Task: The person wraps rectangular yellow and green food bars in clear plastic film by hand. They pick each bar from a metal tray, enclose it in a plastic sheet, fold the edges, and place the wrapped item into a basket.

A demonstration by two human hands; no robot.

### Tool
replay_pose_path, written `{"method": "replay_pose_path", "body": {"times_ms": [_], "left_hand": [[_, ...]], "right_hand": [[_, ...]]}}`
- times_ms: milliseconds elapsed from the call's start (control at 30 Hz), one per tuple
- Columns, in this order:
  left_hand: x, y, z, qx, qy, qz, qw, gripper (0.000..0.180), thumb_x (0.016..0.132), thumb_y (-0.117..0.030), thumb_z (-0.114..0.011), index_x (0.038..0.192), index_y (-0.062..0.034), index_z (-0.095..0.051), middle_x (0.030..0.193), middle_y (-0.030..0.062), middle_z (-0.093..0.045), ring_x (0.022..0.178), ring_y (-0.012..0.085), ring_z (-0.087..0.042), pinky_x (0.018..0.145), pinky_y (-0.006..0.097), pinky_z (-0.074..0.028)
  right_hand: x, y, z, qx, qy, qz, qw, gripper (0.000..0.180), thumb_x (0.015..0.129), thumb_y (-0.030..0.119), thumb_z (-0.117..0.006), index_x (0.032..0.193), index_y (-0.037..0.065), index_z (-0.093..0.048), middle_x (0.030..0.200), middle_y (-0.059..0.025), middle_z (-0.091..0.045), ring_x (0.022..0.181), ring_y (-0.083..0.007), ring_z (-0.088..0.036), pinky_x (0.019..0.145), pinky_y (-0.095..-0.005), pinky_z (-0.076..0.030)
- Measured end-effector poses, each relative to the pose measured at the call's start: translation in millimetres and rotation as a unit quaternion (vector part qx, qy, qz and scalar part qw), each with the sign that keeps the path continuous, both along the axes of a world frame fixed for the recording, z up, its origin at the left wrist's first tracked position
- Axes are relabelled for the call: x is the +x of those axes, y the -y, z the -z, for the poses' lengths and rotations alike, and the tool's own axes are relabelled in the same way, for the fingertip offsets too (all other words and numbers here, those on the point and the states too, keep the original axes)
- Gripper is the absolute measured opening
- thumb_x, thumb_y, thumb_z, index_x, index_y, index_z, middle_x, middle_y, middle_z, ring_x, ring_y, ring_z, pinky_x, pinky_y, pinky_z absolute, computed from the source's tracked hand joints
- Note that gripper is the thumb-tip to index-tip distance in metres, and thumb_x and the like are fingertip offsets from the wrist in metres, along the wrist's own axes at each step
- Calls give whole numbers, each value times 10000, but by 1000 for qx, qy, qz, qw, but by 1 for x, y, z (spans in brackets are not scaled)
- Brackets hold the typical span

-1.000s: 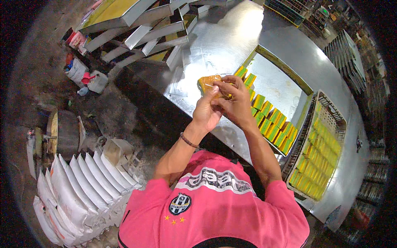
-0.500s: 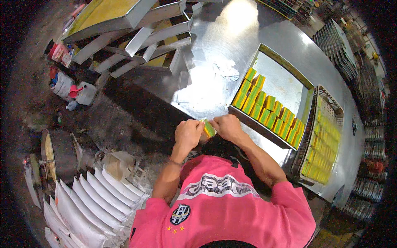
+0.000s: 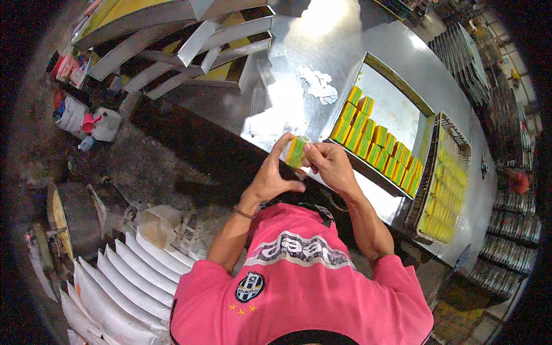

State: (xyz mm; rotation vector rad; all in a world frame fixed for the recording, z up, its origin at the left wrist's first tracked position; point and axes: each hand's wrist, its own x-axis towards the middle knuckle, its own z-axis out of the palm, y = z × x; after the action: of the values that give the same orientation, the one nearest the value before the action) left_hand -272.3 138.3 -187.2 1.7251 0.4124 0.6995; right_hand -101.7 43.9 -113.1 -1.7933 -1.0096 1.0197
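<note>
While the right hand (image 3: 332, 165) is pinching a small yellow-and-green layered rectangular block (image 3: 295, 153) by its right side, thumb and fingers narrow on it, the left hand (image 3: 271, 175) is standing wide, thumb well apart from the fingers. Left fingertips are sitting at the block's left side; can't tell if they're touching. Block is being held up near the close edge of a shiny grey metal desk (image 3: 394, 45). A dark thin bracelet (image 3: 244, 212) is circling the left wrist.

Clock taken from the block. At 12 to 1, crumpled thin white sheets (image 3: 318, 85) are lying on the desk. At 2, a shallow rectangular metal tray (image 3: 395, 102) is holding rows of similar yellow-and-green blocks (image 3: 376, 156) along its near wall. At 3, just beside the tray, a pale rectangular plastic crate (image 3: 451, 132) is holding more yellow-green pieces (image 3: 441, 201), details blurred. At 10 to 11, more shallow metal trays (image 3: 244, 31) are piling up askew. At 8, bulging white sacks (image 3: 123, 287) are leaning in a row. At 6, the person is wearing a pink short-sleeved shirt (image 3: 310, 287).
</note>
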Motion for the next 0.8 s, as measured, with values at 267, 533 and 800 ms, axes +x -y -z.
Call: {"method": "replay_pose_path", "body": {"times_ms": [267,533,800], "left_hand": [[-1,-21,-17,-249,12,151,957,474,863,-46,-789,1312,-39,-640,1134,38,-714,1020,93,-640,935,278,-525],[-28,-37,-39,-221,-29,253,942,1065,628,-450,-973,1480,-33,-489,1382,136,-622,1252,209,-600,1083,374,-476],[-83,-54,-19,-52,-93,58,993,1318,550,-492,-954,1586,-16,-293,1587,183,-428,1469,324,-416,1233,441,-309]], "right_hand": [[33,-8,-73,203,305,-152,918,411,916,429,-729,1095,59,-715,858,-95,-682,857,-270,-683,798,-372,-525],[20,-26,-71,-24,112,-492,863,411,889,443,-701,810,41,-737,722,-205,-680,702,-396,-672,672,-509,-516],[-6,-35,17,-86,311,-533,782,329,903,353,-701,882,30,-761,848,-226,-730,862,-433,-715,777,-547,-559]]}}
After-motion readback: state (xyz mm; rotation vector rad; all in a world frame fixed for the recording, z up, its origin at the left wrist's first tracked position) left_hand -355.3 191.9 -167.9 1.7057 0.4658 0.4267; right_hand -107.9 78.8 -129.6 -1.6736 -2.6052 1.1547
